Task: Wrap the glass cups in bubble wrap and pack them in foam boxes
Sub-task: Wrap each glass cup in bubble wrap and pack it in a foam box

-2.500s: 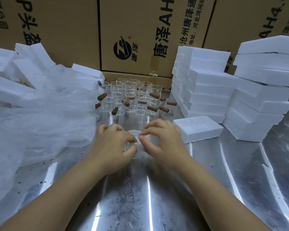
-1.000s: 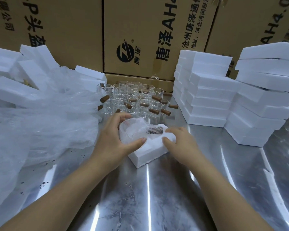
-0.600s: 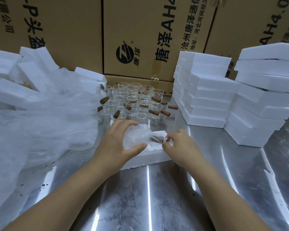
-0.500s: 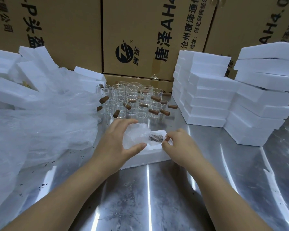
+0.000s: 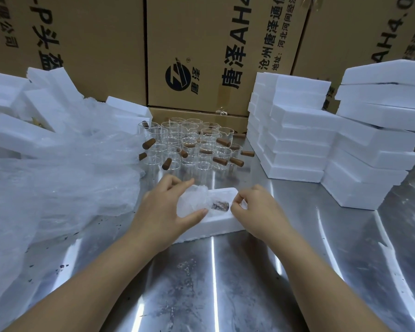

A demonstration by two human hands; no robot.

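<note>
Cool, even light falls from overhead. Long white streaks of glare run across the steel surface, and soft, shallow shadows lie on it beside the foam stacks. Behind the surface, wide-angle distortion bows and tilts the cardboard cartons. Focus is fairly sharp throughout.

You face printed cardboard cartons standing behind a shiny steel bench flecked with dark specks.

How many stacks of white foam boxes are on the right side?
2. The inner stack stands just right of the glass cups; the outer stack stands farther right, cut off by the picture's edge. More may be hidden beyond it.
</note>
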